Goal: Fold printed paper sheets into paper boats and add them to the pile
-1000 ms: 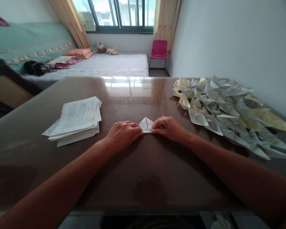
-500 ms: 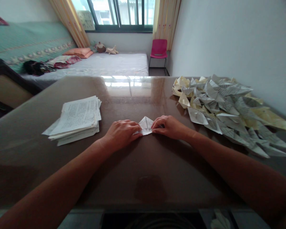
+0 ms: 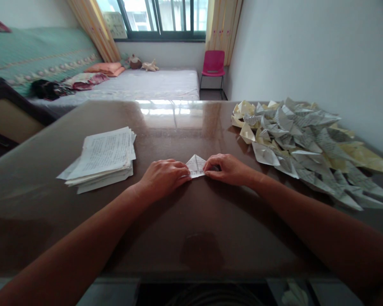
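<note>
Between my hands, on the brown table (image 3: 178, 216), lies a small folded sheet of printed paper (image 3: 195, 165) with a pointed top and a crease down its middle. My left hand (image 3: 166, 175) is closed on its left corner, thumb along the lower edge. At the opposite corner, the fingers and thumb of my right hand (image 3: 225, 168) pinch the paper. Both outer corners are hidden under my fingers.
A stack of printed sheets (image 3: 107, 153) lies on the table's left side. On the right, a heap of folded paper boats (image 3: 293, 140) reaches toward the wall. Beyond the table's far edge stand a bed (image 3: 166, 85) and a pink chair (image 3: 213, 63).
Almost nothing differs. Both hands keep their hold on the folded paper, and the view has shifted very slightly.
</note>
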The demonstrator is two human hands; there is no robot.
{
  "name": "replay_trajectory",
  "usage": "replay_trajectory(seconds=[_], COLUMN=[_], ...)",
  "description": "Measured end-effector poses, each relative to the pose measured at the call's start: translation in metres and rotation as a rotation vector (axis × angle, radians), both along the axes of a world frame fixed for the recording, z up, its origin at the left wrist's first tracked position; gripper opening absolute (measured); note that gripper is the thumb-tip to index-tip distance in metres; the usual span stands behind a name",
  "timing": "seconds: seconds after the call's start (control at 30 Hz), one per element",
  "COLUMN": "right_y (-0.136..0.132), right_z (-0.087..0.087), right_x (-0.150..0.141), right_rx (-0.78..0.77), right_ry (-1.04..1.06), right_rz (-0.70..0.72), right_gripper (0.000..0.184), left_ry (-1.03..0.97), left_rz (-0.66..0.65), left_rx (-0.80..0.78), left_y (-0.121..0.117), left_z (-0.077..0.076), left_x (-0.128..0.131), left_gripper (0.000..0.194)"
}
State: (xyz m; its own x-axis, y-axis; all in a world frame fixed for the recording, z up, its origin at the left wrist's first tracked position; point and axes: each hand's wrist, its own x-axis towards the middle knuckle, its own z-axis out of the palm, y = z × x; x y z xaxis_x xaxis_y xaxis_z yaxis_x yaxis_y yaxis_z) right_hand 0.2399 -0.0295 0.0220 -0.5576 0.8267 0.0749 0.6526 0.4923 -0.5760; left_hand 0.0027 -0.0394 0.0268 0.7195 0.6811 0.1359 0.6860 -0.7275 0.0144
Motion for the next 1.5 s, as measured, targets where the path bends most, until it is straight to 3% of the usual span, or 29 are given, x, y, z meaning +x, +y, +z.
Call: replay_trajectory(seconds=[0.4,0.6,0.77,0.97,1.27,1.5], right_y=[-0.001,-0.003,-0.005,0.000,0.011,0.009], right_z=[0.002,-0.012,-0.015,-0.012,-0.020,-0.015], right_x=[0.002,-0.001,-0.001,0.007,0.011,0.007], right_rx=[-0.014,0.163,0.279,0.272,0.153,0.146], right_ry=[0.006,-0.015,-0.106,-0.119,-0.080,-0.225], right_rz=[-0.002,-0.052,0.011,0.085,-0.089,-0.200], right_gripper=[0.014,0.031,0.019,0.020,0.022,0.018], left_ry=[0.076,0.094,0.088,0.063,-0.175,-0.163], left_rz=[-0.001,0.071,0.077,0.057,0.178,0.307], left_rx=[0.028,0.097,0.110,0.053,-0.140,-0.170], left_y=[-0.004,-0.008,-0.009,-0.005,0.014,0.018], left_z=[0.003,0.003,0.001,-0.001,-0.013,-0.015], left_x=[0.003,0.008,0.010,0.008,0.002,0.005], left_gripper=[0.024,0.024,0.023,0.026,0.033,0.031])
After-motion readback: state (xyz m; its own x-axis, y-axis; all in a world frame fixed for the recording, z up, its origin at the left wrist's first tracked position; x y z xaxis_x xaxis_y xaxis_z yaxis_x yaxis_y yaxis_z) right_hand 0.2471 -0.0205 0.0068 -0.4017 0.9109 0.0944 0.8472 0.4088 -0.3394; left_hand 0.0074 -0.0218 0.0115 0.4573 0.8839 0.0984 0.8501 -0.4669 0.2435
